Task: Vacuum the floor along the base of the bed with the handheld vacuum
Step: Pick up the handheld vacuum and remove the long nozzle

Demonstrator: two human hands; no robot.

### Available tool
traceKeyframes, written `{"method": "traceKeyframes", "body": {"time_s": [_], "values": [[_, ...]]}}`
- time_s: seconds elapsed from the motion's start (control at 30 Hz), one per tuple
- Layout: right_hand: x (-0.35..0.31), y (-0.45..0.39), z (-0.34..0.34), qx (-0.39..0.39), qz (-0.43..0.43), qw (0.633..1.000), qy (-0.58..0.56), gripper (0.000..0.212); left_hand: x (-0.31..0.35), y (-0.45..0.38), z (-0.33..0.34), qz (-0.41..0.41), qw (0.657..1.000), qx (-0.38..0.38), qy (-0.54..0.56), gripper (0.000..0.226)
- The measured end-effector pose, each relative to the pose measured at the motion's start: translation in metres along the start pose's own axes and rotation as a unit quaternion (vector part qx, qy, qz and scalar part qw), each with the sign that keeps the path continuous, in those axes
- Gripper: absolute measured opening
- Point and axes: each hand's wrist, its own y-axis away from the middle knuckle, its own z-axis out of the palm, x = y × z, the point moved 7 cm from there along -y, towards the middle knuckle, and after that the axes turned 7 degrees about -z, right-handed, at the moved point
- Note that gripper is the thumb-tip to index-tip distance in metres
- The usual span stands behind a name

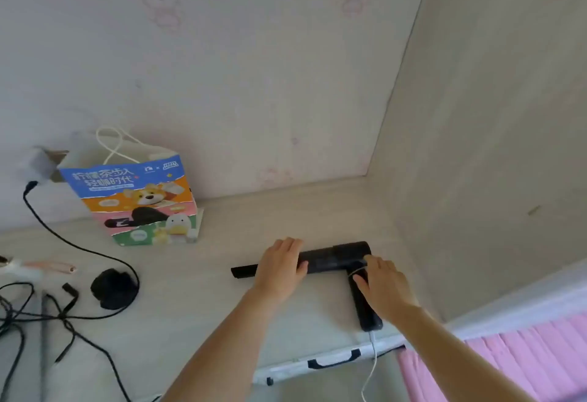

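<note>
I see the handheld vacuum (336,260) lying flat on the desk (222,306), near the right corner where side panel (476,147) meets wall. My left hand (281,268) rests over its barrel, fingers relaxed; my right hand (386,287) curls on the handle. Its white cable (371,366) drops over the desk's front edge. Open surface lies leftward toward the paper bag (136,198).
</note>
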Motion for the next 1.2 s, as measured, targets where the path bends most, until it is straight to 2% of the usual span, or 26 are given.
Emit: {"method": "traceKeyframes", "body": {"time_s": [0.1,0.2,0.3,0.53,0.73,0.87,0.97,1.07,1.2], "values": [[0.012,-0.003,0.029,-0.041,0.051,0.996,-0.066,0.048,-0.011,-0.006,0.033,-0.027,0.997,-0.060,-0.042,0.053],[0.024,-0.008,0.061,-0.103,0.141,0.972,-0.159,0.051,-0.015,-0.009,0.060,-0.038,0.991,-0.107,-0.068,0.067],[0.028,-0.014,0.075,-0.114,0.180,0.953,-0.216,0.052,-0.016,-0.015,0.073,-0.049,0.989,-0.117,-0.082,0.073],[0.029,-0.022,0.096,-0.149,0.209,0.930,-0.263,0.061,-0.011,-0.034,0.090,-0.055,0.985,-0.123,-0.104,0.070],[0.033,-0.013,0.087,-0.178,0.215,0.915,-0.290,0.045,-0.006,-0.034,0.084,-0.080,0.988,-0.119,-0.060,0.055],[0.032,0.010,0.064,-0.139,0.256,0.871,-0.396,0.032,-0.004,-0.019,0.069,-0.091,0.987,-0.121,0.051,0.052],[0.022,0.037,0.038,-0.110,0.262,0.833,-0.475,0.030,0.007,0.001,0.049,-0.085,0.983,-0.088,0.135,0.051],[0.008,0.067,0.007,-0.062,0.230,0.831,-0.503,0.035,0.022,0.024,0.021,-0.065,0.980,-0.023,0.186,0.050],[-0.009,0.120,-0.031,0.003,0.203,0.831,-0.518,0.036,0.045,0.060,-0.014,0.005,0.973,0.058,0.225,0.059]]}}
